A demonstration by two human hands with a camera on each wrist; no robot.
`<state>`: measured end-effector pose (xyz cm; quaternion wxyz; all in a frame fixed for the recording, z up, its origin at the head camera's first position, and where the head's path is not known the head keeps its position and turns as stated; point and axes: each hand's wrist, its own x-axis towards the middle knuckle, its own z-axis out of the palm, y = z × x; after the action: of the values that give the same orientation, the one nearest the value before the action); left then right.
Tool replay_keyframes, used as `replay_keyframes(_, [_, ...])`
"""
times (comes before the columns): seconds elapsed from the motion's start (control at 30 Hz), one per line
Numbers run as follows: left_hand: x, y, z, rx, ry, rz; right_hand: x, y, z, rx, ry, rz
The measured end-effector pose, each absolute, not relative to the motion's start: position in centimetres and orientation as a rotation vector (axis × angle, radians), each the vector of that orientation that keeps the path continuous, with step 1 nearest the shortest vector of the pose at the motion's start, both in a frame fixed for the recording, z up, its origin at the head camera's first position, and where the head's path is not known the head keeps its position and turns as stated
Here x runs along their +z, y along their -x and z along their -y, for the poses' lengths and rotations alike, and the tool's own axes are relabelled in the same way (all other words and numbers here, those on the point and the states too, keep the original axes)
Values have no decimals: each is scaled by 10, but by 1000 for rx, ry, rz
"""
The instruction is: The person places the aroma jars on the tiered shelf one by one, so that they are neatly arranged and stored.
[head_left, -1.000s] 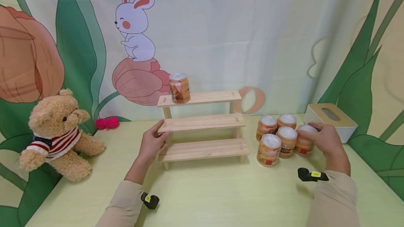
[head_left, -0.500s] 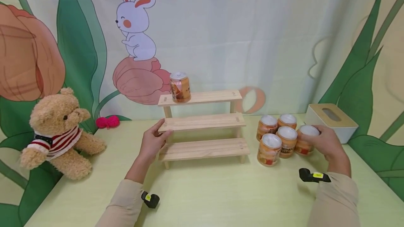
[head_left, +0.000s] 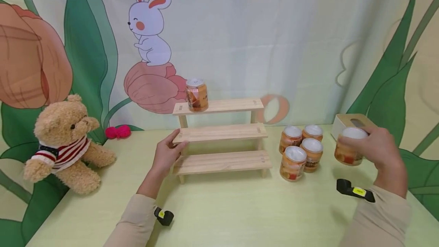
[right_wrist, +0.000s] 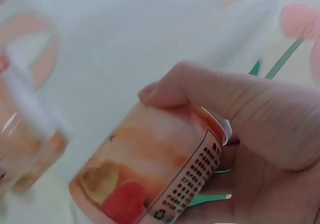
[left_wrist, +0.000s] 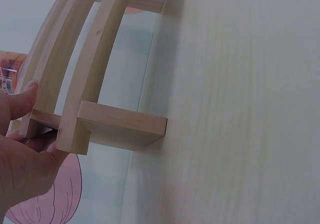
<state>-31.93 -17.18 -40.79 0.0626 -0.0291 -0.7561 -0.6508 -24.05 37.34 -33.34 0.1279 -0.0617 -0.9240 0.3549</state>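
Observation:
My right hand (head_left: 378, 146) grips an orange can with a silver lid (head_left: 349, 151), held upright above the table in front of the tissue box. The right wrist view shows thumb and fingers wrapped round this can (right_wrist: 155, 159). My left hand (head_left: 167, 151) holds the left end of the middle step of a three-step wooden shelf (head_left: 219, 132), thumb below the board's edge. In the left wrist view the left hand (left_wrist: 27, 149) pinches the shelf's end (left_wrist: 45, 116). One similar can (head_left: 197, 96) stands at the left of the top step.
Several matching cans (head_left: 295, 163) stand together right of the shelf. Behind the held can is a white tissue box with a wooden lid (head_left: 337, 125). A teddy bear (head_left: 65, 144) sits at the left, near a pink bow-shaped item (head_left: 117, 132). A printed curtain (head_left: 233, 41) hangs behind.
My right hand has taken the rightmost can of the group, lifted it off the table and moved it to the right. My left hand stays on the shelf.

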Motion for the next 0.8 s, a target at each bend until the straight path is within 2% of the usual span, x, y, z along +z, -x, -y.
replay_keyframes(0.4, [-408, 318, 171, -1958, 75, 2303, -281, 225, -300, 1077, -94, 2697])
replay_keyframes(0.8, [-409, 320, 171, -1956, 63, 2304, -274, 234, -228, 1279, -354, 2655])
